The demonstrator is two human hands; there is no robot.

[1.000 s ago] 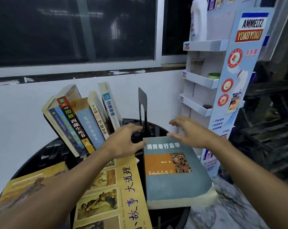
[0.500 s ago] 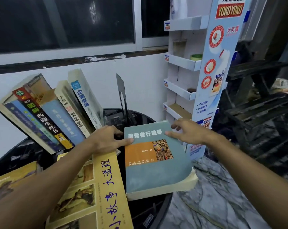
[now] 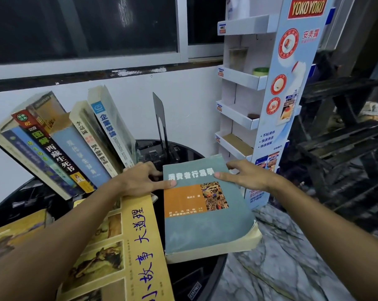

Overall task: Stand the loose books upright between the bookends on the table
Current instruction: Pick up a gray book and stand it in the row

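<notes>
A thick teal book (image 3: 205, 227) lies flat on the round black table (image 3: 214, 272), its near corner over the rim. My left hand (image 3: 138, 180) holds its far left corner, thumb on the cover and fingers curled at the edge. My right hand (image 3: 247, 174) holds the far right corner the same way. A black bookend (image 3: 159, 118) stands upright just behind the book. Left of it, several books (image 3: 75, 146) stand in a row, leaning left. A yellow picture book (image 3: 123, 246) lies flat under my left forearm.
Another yellowish book (image 3: 14, 231) lies flat at the lower left. A white and blue cardboard display stand (image 3: 290, 88) rises right behind the table. Dark wooden racks (image 3: 346, 144) fill the right. A white wall and a window run along the back.
Both hands came down from above the teal book onto its far corners, thumbs now on the cover. The view has shifted right and closer.
</notes>
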